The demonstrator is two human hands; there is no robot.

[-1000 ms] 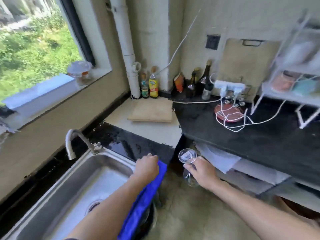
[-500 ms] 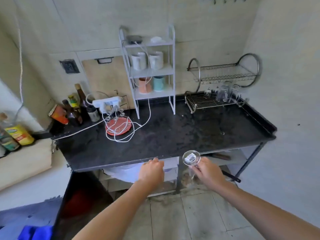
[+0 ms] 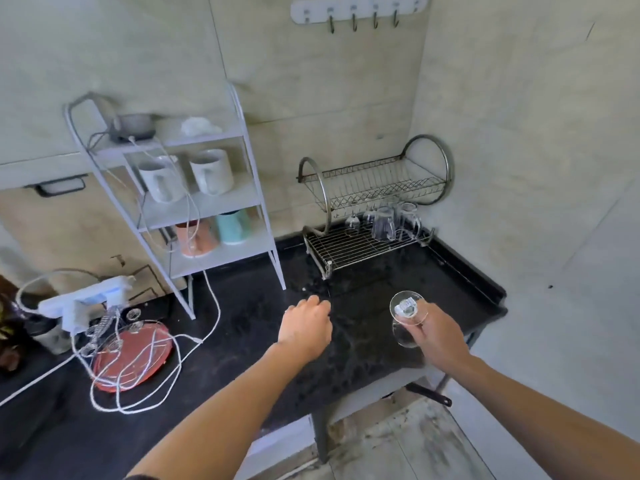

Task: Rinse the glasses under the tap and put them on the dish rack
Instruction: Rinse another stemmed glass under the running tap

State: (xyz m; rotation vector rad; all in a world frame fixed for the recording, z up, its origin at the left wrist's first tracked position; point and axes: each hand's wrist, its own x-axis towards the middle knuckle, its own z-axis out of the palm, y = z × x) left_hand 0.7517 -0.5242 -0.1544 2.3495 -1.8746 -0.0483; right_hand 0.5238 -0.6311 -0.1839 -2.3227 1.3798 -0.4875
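A clear stemmed glass [image 3: 406, 306] hangs upside down in my right hand [image 3: 436, 332], its round foot up and the bowl below my fingers. The hand holds it over the front right part of the black counter [image 3: 363, 341]. At the back right corner stands a two-tier wire dish rack [image 3: 367, 216]; several clear glasses [image 3: 384, 223] stand inverted on its lower tier. My left hand [image 3: 306, 327] hovers over the counter with its fingers curled and nothing in it. The tap and sink are out of view.
A white shelf unit [image 3: 204, 202] with mugs and cups stands left of the rack. A power strip [image 3: 86, 299], tangled white cables and a red round mat [image 3: 135, 355] cover the counter's left side. A hook rail [image 3: 356, 10] hangs on the wall.
The view has swung right from the sink to the counter and come closer to the dish rack. My right hand has carried the glass over the counter; my left hand left the blue cloth.
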